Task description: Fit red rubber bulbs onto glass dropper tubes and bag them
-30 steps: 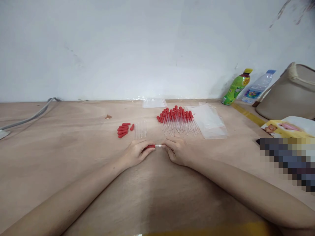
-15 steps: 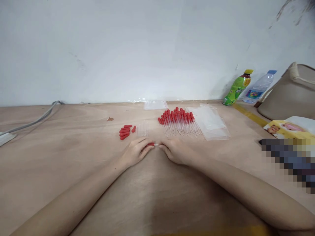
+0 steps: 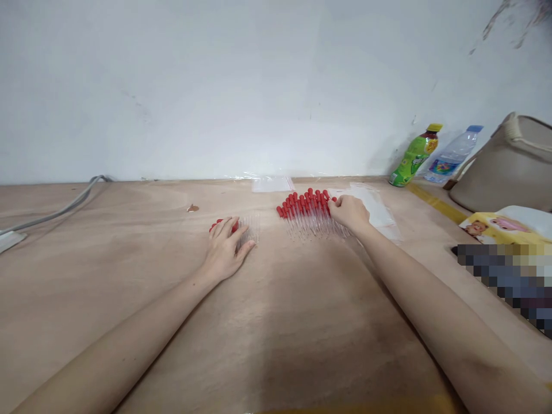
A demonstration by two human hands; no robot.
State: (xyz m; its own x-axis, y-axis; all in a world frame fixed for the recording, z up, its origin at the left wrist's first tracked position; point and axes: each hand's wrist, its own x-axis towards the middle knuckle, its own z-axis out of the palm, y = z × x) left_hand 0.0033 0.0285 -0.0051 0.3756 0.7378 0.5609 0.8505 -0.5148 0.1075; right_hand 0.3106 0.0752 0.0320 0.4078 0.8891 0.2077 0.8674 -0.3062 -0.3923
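Observation:
My left hand [image 3: 225, 248] lies with its fingers stretched over the small red rubber bulbs [image 3: 214, 225], hiding most of them. Its thumb reaches toward a row of thin clear tubes [image 3: 252, 227] just right of the bulbs. On the right, a fan-shaped pile of droppers [image 3: 307, 208] has its red bulbs toward the wall and its clear tips toward me. My right hand [image 3: 351, 213] is pinched at the pile's right end, around a dropper mostly hidden by the fingers; a bit of red shows at the fingertips.
Clear plastic bags [image 3: 379, 210] lie partly behind my right hand, and another bag [image 3: 272, 184] lies by the wall. Farther right stand a green bottle [image 3: 414, 158], a clear bottle [image 3: 452, 155] and a beige bag [image 3: 504, 167]. A grey cable [image 3: 77, 201] runs along the left.
My hands have parted from the dropper they held together. The left has moved left and forward onto the bulbs and opened; the right has gone right and forward to the dropper pile.

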